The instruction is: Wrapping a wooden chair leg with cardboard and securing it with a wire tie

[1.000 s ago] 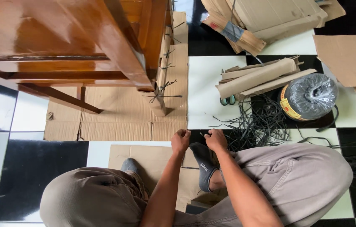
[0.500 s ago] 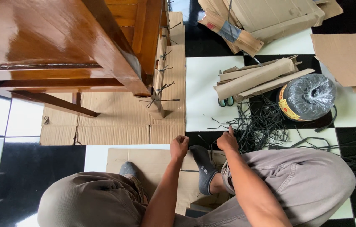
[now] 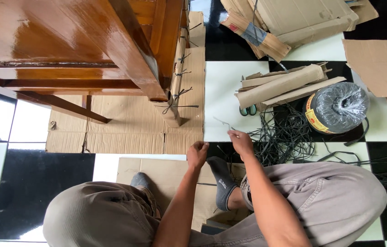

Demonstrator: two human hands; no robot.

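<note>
Grey trousers (image 3: 321,201) and a grey sock (image 3: 223,180) fill the bottom of the frame, where a person sits on the floor with bent knees. Just above the sock are the two hands. The left hand (image 3: 197,153) is curled into a loose fist, and I cannot tell if anything is inside it. The right hand (image 3: 241,142) pinches one end of a thin black strap piece (image 3: 223,122) between its fingertips. The strap piece runs up and to the left from those fingers, toward the middle of the frame. The right hand is the nearer one to it; the left hand sits just below and to the left, not touching it.

To the right of the right hand lies a messy pile of black strap pieces (image 3: 280,135) on the checkered floor. Past that, a big roll of black strap (image 3: 337,107) stands at the right. Cardboard strips (image 3: 280,84) lie above the pile. In the upper left stands a shiny brown wooden table (image 3: 65,41) on flat cardboard (image 3: 129,130). Its near leg (image 3: 175,103) is wrapped in cardboard and tied with black straps.
</note>
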